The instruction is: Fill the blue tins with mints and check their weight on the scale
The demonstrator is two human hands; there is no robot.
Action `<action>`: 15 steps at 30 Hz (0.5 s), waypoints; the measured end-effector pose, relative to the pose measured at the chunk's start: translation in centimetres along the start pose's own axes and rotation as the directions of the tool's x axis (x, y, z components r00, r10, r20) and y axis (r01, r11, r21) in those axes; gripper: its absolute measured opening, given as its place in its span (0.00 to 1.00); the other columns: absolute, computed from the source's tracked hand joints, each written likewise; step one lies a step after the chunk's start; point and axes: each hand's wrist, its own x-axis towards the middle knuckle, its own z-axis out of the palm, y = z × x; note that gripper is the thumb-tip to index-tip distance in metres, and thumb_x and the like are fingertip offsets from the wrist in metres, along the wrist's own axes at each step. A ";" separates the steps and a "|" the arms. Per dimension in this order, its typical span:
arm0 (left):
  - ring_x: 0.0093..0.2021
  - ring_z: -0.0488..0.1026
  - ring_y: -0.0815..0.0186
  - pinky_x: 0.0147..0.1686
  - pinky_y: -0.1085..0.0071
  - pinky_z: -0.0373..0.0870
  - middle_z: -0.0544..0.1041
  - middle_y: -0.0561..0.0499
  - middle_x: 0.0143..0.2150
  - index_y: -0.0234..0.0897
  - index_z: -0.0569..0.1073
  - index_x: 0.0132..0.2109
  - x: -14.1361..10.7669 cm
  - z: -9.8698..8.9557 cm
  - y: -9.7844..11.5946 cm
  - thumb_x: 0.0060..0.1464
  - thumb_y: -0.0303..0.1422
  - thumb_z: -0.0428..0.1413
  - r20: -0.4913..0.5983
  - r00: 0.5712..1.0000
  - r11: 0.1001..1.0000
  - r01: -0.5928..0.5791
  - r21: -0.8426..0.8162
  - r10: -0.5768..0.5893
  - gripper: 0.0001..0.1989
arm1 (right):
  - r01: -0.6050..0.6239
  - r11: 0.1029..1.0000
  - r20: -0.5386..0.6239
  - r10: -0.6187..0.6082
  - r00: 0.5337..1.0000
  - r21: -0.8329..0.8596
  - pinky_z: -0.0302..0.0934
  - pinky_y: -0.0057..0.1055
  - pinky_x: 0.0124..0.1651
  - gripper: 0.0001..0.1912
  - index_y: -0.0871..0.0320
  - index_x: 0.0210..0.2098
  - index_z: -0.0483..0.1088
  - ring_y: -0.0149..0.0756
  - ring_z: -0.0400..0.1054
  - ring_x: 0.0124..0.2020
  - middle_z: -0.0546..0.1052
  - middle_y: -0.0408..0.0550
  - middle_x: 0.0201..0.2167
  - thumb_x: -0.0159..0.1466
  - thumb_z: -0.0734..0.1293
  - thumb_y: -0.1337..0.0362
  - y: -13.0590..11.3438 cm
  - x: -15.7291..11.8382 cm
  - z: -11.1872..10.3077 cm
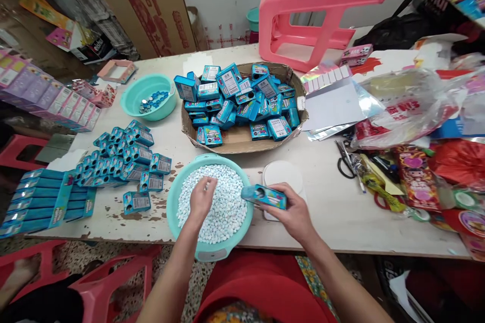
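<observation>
My right hand [293,209] is closed round a small blue box [271,198], its round hole facing up, beside the right rim of a teal basin [248,212]. White and pale blue candies [223,207] fill that basin. Over them is my left hand [203,197], fingers bent together; whatever they hold is too small to make out. A round white scale [282,176] lies partly behind my right hand. Many blue boxes fill a cut-down cardboard tray [242,147] further back. More blue boxes with round holes [136,202] are grouped on the left.
A smaller teal basin [166,106] with blue caps stands at the back left. An upturned pink stool [265,30] is behind the tray. Scissors [345,161], plastic bags [405,106] and packets crowd the right side. Blue display boxes [38,202] lie far left. A person's hand [20,275] shows lower left.
</observation>
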 end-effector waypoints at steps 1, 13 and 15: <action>0.39 0.71 0.58 0.39 0.64 0.67 0.73 0.48 0.34 0.38 0.71 0.32 0.7 -0.5 -0.5 0.51 0.46 0.55 0.037 0.997 0.975 -0.075 0.208 0.069 0.15 | -0.012 0.999 -0.071 0.009 0.997 -0.041 0.63 0.33 0.40 0.17 0.55 0.41 0.70 0.38 0.68 0.38 0.72 0.46 0.37 0.53 0.73 0.59 1.0 0.0 -1.2; 0.56 0.62 0.41 0.52 0.50 0.58 0.68 0.29 0.52 0.30 0.53 0.61 21.4 7.7 3.9 0.37 0.29 0.66 -0.028 0.966 0.660 0.198 0.725 -0.259 0.46 | 0.009 0.923 -0.325 -0.145 0.935 -0.384 0.60 0.46 0.54 0.27 0.56 0.52 0.64 0.45 0.62 0.52 0.68 0.54 0.49 0.56 0.69 0.53 8.8 2.0 -4.4; 0.55 0.63 0.41 0.50 0.49 0.60 0.64 0.25 0.55 0.29 0.50 0.63 22.0 8.4 3.4 0.35 0.27 0.66 -0.080 0.957 0.689 0.258 0.677 -0.280 0.50 | 0.017 0.901 -0.360 -0.191 0.913 -0.433 0.57 0.49 0.57 0.30 0.56 0.56 0.60 0.47 0.58 0.57 0.64 0.56 0.54 0.57 0.69 0.55 7.8 1.0 -4.8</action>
